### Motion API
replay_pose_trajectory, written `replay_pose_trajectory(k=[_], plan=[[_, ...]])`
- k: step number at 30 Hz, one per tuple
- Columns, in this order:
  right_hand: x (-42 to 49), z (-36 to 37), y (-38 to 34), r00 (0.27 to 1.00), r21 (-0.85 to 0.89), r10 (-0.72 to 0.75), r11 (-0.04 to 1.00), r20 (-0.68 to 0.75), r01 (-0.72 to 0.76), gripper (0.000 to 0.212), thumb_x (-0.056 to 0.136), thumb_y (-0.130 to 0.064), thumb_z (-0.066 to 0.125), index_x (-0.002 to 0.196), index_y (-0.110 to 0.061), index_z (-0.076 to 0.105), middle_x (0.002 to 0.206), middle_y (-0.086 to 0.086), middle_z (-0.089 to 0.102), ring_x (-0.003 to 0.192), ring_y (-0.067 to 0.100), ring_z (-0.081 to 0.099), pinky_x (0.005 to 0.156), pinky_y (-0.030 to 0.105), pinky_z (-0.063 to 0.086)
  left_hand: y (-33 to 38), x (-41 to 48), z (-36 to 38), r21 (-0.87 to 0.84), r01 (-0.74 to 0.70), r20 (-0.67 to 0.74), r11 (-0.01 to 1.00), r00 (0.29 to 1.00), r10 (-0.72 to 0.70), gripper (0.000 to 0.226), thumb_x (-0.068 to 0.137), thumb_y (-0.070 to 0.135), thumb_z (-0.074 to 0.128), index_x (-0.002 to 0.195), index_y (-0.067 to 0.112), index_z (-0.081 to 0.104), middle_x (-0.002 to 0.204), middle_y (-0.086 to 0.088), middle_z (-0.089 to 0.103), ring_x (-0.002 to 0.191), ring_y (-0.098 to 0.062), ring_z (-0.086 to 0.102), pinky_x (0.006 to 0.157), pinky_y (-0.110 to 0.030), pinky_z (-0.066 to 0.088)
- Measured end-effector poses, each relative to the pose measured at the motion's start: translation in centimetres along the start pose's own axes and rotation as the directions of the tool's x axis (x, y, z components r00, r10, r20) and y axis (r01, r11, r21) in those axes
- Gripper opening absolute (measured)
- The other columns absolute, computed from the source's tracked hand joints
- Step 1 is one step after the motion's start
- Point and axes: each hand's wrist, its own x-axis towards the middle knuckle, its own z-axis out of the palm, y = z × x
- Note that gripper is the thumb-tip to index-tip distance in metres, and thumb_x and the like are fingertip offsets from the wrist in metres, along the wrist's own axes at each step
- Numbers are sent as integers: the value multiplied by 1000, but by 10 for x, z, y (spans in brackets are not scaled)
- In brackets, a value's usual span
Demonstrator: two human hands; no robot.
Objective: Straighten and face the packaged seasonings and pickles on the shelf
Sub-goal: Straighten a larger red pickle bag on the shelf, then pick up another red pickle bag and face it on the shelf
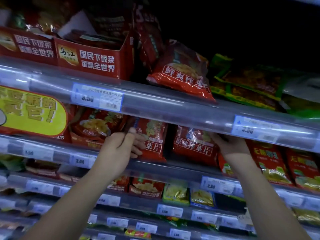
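Facing the second shelf. Left hand (119, 144) pinches the left edge of a red pickle pack (152, 141), thumb on front; right hand (232, 144) reaches behind a neighbouring red pack (195, 144), fingers hidden, grip unclear. Next: probably pull both forward, square to shelf edge (173, 166). Labels end "菜片"; box above (93, 56) reads "乌江 国民下饭菜".
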Motion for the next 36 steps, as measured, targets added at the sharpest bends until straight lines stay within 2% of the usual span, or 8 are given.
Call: replay_pose_trajectory(k=[4,8,12,15,19,26,30,36], plan=[[6,4,-3,998,-434,58,899,6,-50,59,84,-50,73,128,-11,65,126,13,72,115,32,66,69,4,42,-2,-4,1,109,-54,24,993,998,52,29,103,27,48,90,30,74,82,2,77,74,-9,72,73,-32,61],[-18,9,-12,950,-606,-248,791,-190,85,60,83,-45,77,125,-5,64,125,18,70,121,35,62,104,38,42,-4,-13,-2,232,-100,33,967,995,95,17,97,21,59,100,30,74,85,13,76,83,1,69,78,-27,59],[-55,43,-38,978,-298,-189,942,-82,157,19,91,-29,71,87,-10,72,79,9,73,75,29,70,74,34,54,-1,-23,-6,289,-154,-7,945,987,162,16,97,20,60,97,27,74,88,19,73,92,6,65,70,-7,50],[-60,73,-54,980,-315,-65,941,187,122,22,94,-40,65,95,-18,64,94,4,73,86,22,68,77,31,52,-1,-26,-16,315,-146,-64,938,983,174,18,97,20,60,91,33,71,82,22,72,89,5,65,68,-12,54],[-52,102,-70,933,-360,36,927,359,102,44,91,-51,65,124,-22,56,125,4,67,108,24,64,84,26,44,-4,-34,-28,285,-113,-101,952,984,147,20,99,26,55,90,35,70,87,26,70,78,-4,67,70,-45,59],[-39,112,-72,936,-129,72,991,344,-29,78,69,-59,81,134,-20,61,138,1,65,116,26,65,100,46,54,-6,-42,-33,280,-77,-148,957,981,122,21,99,24,56,88,34,71,83,16,73,82,-3,68,75,-39,59],[-41,94,-67,977,165,48,983,206,-83,56,75,-38,86,125,-26,63,133,-3,65,122,23,60,110,46,45,-1,-48,-31,201,-60,-186,978,977,99,26,102,24,50,88,30,72,84,8,74,81,-7,68,71,-30,56],[-68,38,-53,952,416,44,893,302,-173,31,84,-27,79,113,-22,71,102,1,81,91,25,78,86,45,59,23,-58,-9,15,41,-124,999,991,-39,29,94,51,55,101,26,67,94,3,73,83,-10,68,69,-15,54]])
